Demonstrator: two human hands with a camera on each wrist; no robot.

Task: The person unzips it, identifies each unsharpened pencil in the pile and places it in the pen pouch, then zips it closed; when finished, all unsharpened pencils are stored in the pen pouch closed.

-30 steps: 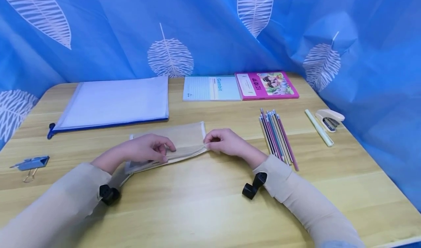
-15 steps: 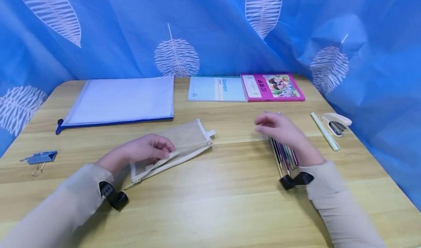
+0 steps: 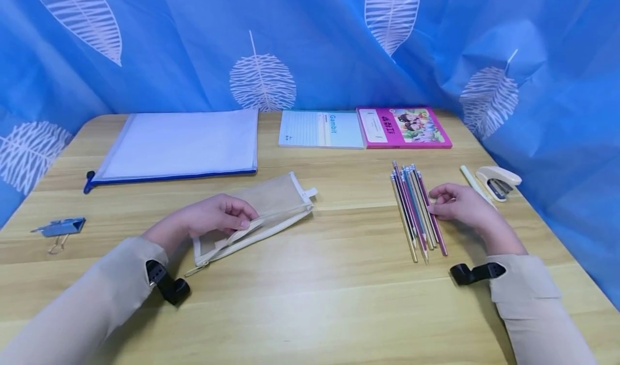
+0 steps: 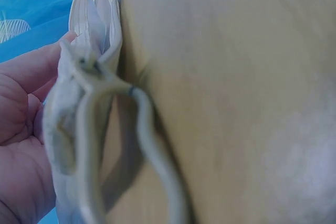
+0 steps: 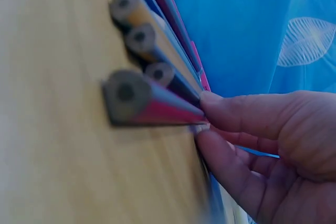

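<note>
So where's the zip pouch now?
In the head view, the zip pouch lies left of centre, gripped by the left hand, in front of the white folder.

We see a white-trimmed beige pouch (image 3: 277, 192), maroon, gold and blue pencils (image 3: 417, 209), a white folder (image 3: 179, 144) edged in dark blue, a pale blue lined notebook (image 3: 301, 131), a magenta book (image 3: 378, 143), a cream stapler (image 3: 501, 175), a blue clip (image 3: 65, 226), a wood-grained tan table (image 3: 329, 300) and a blue cloth (image 3: 329, 42) patterned with white leaves (image 3: 263, 81).
</note>
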